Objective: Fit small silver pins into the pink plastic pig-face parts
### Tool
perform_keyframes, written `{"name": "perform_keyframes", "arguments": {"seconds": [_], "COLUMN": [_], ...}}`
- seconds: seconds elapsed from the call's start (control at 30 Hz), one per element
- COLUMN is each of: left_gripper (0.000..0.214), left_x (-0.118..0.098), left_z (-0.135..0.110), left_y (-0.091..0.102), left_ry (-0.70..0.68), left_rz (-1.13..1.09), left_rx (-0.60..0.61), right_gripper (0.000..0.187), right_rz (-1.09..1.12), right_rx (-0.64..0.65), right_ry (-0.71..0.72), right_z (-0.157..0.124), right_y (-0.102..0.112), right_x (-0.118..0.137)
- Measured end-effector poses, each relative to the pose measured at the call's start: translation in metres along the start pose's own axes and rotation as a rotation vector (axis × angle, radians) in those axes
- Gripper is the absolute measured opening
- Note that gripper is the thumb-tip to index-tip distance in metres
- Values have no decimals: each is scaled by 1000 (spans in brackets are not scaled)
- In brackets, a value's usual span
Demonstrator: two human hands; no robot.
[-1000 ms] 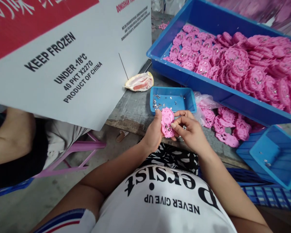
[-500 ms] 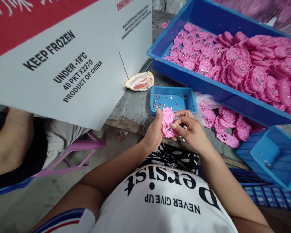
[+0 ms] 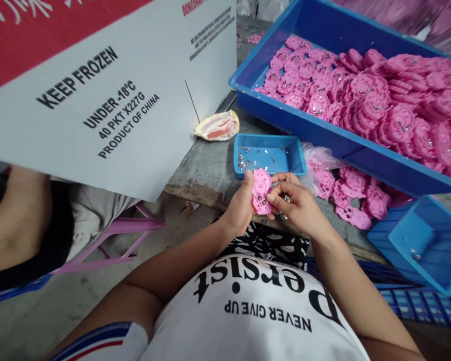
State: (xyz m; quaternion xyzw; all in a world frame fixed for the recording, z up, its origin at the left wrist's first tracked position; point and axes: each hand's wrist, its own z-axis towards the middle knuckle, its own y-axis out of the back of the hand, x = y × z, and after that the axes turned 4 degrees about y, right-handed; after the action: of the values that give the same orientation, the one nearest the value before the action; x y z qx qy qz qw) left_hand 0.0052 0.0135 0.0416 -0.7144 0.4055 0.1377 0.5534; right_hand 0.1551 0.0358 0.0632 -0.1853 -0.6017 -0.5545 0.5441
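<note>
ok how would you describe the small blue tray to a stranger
Find the big blue bin of pink parts. On the grey bench just in front of it lies the small blue tray. Unlike the deeper tilted blue tub at right, it's shallow, flat, strewn with silvery bits.

Your left hand (image 3: 239,203) grips a pink plastic part (image 3: 261,191) while your right hand (image 3: 298,205) pinches at its lower edge, just near the small blue tray (image 3: 291,163) of metal bits on the surface (image 3: 206,170).

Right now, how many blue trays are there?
3: big tray at top right, small tray in the middle, third tray at lower right.
</note>
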Motion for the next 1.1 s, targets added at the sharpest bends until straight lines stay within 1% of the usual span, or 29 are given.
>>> {"name": "perform_keyframes", "arguments": {"seconds": [0.2,0.33,0.47,0.6,0.7,0.8,0.9,1.1], "left_gripper": [71,72,72,73,72,73,75,77], "left_x": [-4,-6,-7,-8,-7,-6,-5,-5], "left_z": [-3,-3,-3,-3,-3,-3,-4,-3], "left_y": [-3,-4,-6,-8,-8,-7,-6,-2], "left_ry": [0,24,15,15,10,-10,-25,-12], "left_rz": [4,13,-2,17,14,28,76,173], "left_rx": [13,36,41,42,45,62,84,106], "right_gripper": [26,30,34,37,37,36,35,35], "right_rz": [-7,97,221,242,239,191,136,65], "right_rx": [-64,-21,-1,-10,-9,-1,8,0], "right_ry": [-31,-85,-160,-196,-187,-158,-139,-105], "right_z": [-1,-1,-2,-4,-4,-3,-2,-2], "right_y": [-2,0,1,1,1,2,3,6], "right_x": [-3,-5,-6,-6,-5,-3,-1,1]}}
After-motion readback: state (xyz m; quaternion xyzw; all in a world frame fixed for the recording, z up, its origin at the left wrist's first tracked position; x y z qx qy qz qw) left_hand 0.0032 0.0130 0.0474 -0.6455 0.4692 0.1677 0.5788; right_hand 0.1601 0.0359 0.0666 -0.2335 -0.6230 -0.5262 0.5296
